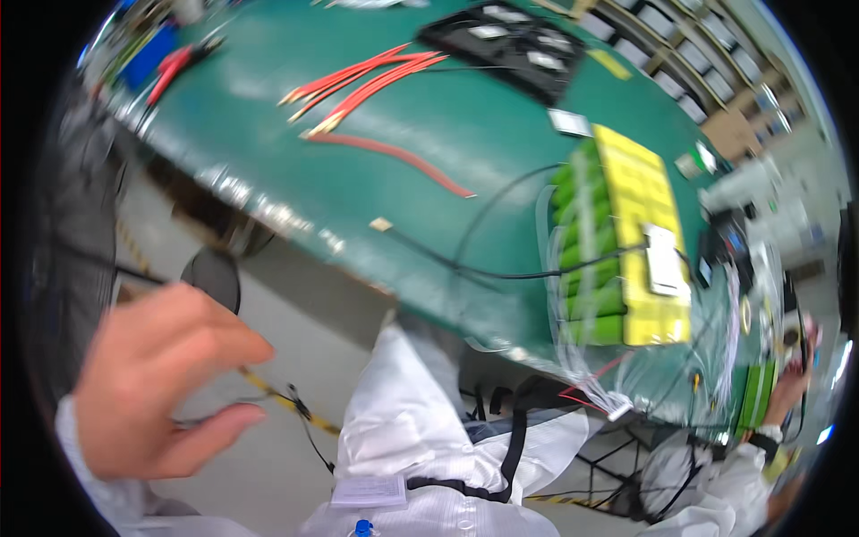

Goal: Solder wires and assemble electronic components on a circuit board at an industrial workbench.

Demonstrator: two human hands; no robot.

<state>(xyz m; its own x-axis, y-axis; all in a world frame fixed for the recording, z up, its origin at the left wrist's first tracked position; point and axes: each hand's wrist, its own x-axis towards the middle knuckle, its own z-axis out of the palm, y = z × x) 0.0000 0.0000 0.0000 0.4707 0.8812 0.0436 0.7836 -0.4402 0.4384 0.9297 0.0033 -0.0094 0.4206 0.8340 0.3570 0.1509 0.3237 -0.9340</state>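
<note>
My left hand (170, 385) is raised in front of the table's near edge, over the floor. It looks slightly blurred. Its fingers are bent, with the thumb apart from them, and nothing shows between them. My right hand cannot be made out. On the green table (295, 192), a yellow-and-green battery pack (644, 237) stands at right, with white wires along its side. A black cable (510, 276) runs from the pack to a small pale connector (381, 224). Red cables (371, 85) lie farther back, and one red sleeve-like strip (403, 157) lies closer.
At far right, another person's hand (787, 387) touches green cells (757, 396). A black tray (510, 45) lies at the back, and red-handled pliers (170, 72) at the far left. Shelving (680, 54) rises behind. A round stool (213, 276) stands below the edge.
</note>
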